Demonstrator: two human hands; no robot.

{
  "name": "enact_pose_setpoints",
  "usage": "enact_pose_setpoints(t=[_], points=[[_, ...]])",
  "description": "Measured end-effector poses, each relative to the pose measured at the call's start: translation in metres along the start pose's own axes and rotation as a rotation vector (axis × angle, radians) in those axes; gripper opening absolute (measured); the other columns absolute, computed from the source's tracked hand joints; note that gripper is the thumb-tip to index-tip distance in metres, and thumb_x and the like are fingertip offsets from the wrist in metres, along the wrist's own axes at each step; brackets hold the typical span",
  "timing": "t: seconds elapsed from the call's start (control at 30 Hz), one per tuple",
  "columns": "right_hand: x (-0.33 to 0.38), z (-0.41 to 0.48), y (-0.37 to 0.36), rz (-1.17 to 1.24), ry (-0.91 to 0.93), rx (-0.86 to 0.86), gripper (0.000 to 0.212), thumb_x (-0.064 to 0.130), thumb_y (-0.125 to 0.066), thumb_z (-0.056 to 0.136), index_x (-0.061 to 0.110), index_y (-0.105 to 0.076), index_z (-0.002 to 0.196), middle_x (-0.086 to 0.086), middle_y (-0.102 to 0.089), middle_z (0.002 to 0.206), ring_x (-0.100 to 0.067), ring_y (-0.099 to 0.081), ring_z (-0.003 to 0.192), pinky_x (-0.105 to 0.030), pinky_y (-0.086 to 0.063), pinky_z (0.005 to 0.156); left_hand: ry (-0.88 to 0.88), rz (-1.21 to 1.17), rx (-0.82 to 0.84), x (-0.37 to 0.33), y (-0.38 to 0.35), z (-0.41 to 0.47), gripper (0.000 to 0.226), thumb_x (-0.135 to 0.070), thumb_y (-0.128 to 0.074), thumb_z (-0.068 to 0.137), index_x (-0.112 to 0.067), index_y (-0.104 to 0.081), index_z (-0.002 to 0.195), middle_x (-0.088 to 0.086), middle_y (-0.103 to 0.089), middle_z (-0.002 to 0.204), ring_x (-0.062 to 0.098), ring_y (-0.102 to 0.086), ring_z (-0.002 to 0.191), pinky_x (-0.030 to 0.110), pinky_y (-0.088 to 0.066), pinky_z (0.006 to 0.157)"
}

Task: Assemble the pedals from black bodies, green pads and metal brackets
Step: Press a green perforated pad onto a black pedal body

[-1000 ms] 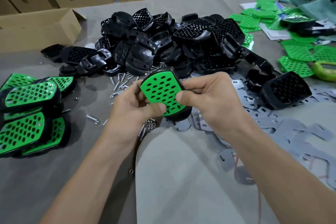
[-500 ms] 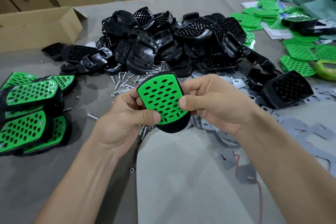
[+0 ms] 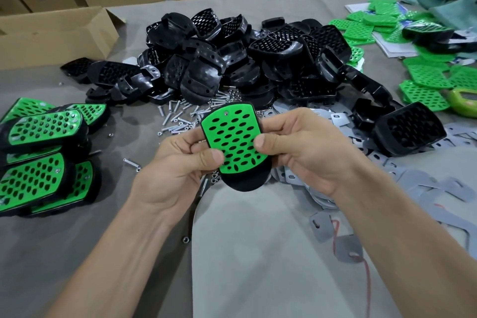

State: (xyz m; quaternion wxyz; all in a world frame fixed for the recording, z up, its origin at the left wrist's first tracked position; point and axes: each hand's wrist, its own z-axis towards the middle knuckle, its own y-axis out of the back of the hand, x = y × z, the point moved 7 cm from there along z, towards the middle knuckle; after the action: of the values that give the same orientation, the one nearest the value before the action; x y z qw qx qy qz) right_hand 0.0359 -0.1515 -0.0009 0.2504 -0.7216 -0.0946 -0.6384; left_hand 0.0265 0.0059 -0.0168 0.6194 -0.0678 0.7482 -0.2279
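finished pedals point(image 3: 44, 157) lie stacked at the left of the worktop point(image 3: 64, 240). the left hand point(image 3: 178, 170) and right hand point(image 3: 304, 152) hold a pedal point(image 3: 242, 181) between them above it, each grip clamped on one side, thumbs on its green pad point(image 3: 232, 137). metal brackets point(image 3: 324, 232) lie scattered to the right.

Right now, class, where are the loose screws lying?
In the head view, the screws lie mid-table at the near edge of the black bodies pile, just beyond the left hand and the pedal.

Two hands point(image 3: 175, 170) point(image 3: 307, 152), one held pedal point(image 3: 232, 137)
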Motion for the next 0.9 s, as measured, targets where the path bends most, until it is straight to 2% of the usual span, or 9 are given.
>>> enact_pose_setpoints(t=[0.17, 0.3, 0.43, 0.5, 0.57, 0.63, 0.73, 0.83, 0.9], points=[[-0.006, 0.001, 0.001, 0.040, -0.038, 0.017, 0.027, -0.003, -0.059, 0.091, -0.003, -0.072, 0.115, -0.021, -0.074, 0.111, -0.037, -0.073, 0.104, -0.040, -0.061, 0.086, 0.015, -0.002, 0.000, 0.001, 0.002, -0.001, 0.093, -0.025, -0.102, 0.039, 0.004, -0.070, 0.121, 0.026, -0.073, 0.117, 0.036, -0.074, 0.102, 0.039, -0.062, 0.087], [-0.009, 0.006, 0.001, 0.038, -0.059, -0.039, 0.027, -0.002, -0.054, 0.097, -0.001, -0.070, 0.119, -0.018, -0.075, 0.114, -0.033, -0.072, 0.107, -0.041, -0.060, 0.088, -0.021, 0.061, -0.084, -0.001, 0.007, 0.003, 0.070, 0.002, -0.086, 0.050, 0.001, -0.071, 0.118, 0.020, -0.077, 0.109, 0.030, -0.077, 0.094, 0.035, -0.063, 0.084], [-0.012, 0.008, 0.001, -0.127, -0.030, -0.143, 0.023, 0.003, -0.052, 0.103, 0.001, -0.071, 0.116, -0.014, -0.077, 0.108, -0.037, -0.073, 0.101, -0.061, -0.056, 0.090, -0.050, 0.050, -0.187, -0.002, 0.014, 0.009, 0.058, 0.000, -0.070, 0.062, -0.002, -0.068, 0.120, 0.016, -0.079, 0.100, 0.026, -0.076, 0.086, 0.037, -0.062, 0.085], [-0.010, 0.006, 0.001, -0.107, 0.005, -0.144, 0.022, -0.001, -0.055, 0.100, -0.004, -0.071, 0.115, -0.017, -0.076, 0.108, -0.036, -0.073, 0.103, -0.055, -0.057, 0.092, -0.070, 0.050, -0.183, -0.005, 0.013, 0.008, 0.061, 0.000, -0.069, 0.063, -0.006, -0.066, 0.123, 0.015, -0.079, 0.099, 0.026, -0.077, 0.086, 0.037, -0.062, 0.084], [-0.008, 0.005, 0.000, -0.046, 0.031, -0.129, 0.023, -0.005, -0.056, 0.097, -0.009, -0.070, 0.116, -0.020, -0.075, 0.110, -0.031, -0.074, 0.102, -0.037, -0.060, 0.085, -0.090, 0.047, -0.169, -0.008, 0.011, 0.007, 0.065, -0.001, -0.071, 0.062, -0.006, -0.064, 0.127, 0.016, -0.079, 0.102, 0.027, -0.076, 0.088, 0.037, -0.063, 0.085], [-0.009, 0.005, -0.002, 0.031, 0.040, -0.136, 0.025, -0.007, -0.055, 0.096, -0.010, -0.069, 0.117, -0.021, -0.075, 0.110, -0.030, -0.075, 0.098, -0.030, -0.060, 0.080, -0.098, 0.041, -0.181, -0.010, 0.008, 0.007, 0.076, 0.001, -0.077, 0.059, -0.003, -0.061, 0.133, 0.018, -0.077, 0.109, 0.029, -0.075, 0.093, 0.040, -0.060, 0.090], [-0.011, 0.010, -0.003, 0.050, 0.060, -0.172, 0.026, -0.008, -0.054, 0.096, -0.009, -0.069, 0.117, -0.020, -0.075, 0.108, -0.028, -0.075, 0.098, -0.031, -0.060, 0.083, -0.094, -0.021, -0.237, -0.009, 0.009, 0.006, 0.077, -0.001, -0.075, 0.064, -0.001, -0.057, 0.139, 0.018, -0.074, 0.117, 0.027, -0.073, 0.098, 0.034, -0.061, 0.088], [-0.011, 0.011, -0.002, 0.037, 0.069, -0.194, 0.025, -0.008, -0.054, 0.097, -0.009, -0.070, 0.116, -0.018, -0.076, 0.106, -0.028, -0.076, 0.097, -0.032, -0.061, 0.082, -0.056, -0.082, -0.245, -0.006, 0.007, 0.005, 0.069, -0.011, -0.064, 0.076, -0.003, -0.053, 0.144, 0.021, -0.065, 0.137, 0.032, -0.066, 0.119, 0.042, -0.053, 0.105], [-0.011, 0.011, 0.000, 0.000, 0.080, -0.218, 0.024, -0.008, -0.055, 0.097, -0.008, -0.070, 0.115, -0.018, -0.076, 0.105, -0.030, -0.075, 0.098, -0.037, -0.061, 0.087, -0.052, -0.074, -0.251, -0.005, 0.006, 0.005, 0.068, -0.015, -0.062, 0.079, -0.003, -0.051, 0.145, 0.021, -0.064, 0.137, 0.028, -0.067, 0.115, 0.040, -0.055, 0.099]])
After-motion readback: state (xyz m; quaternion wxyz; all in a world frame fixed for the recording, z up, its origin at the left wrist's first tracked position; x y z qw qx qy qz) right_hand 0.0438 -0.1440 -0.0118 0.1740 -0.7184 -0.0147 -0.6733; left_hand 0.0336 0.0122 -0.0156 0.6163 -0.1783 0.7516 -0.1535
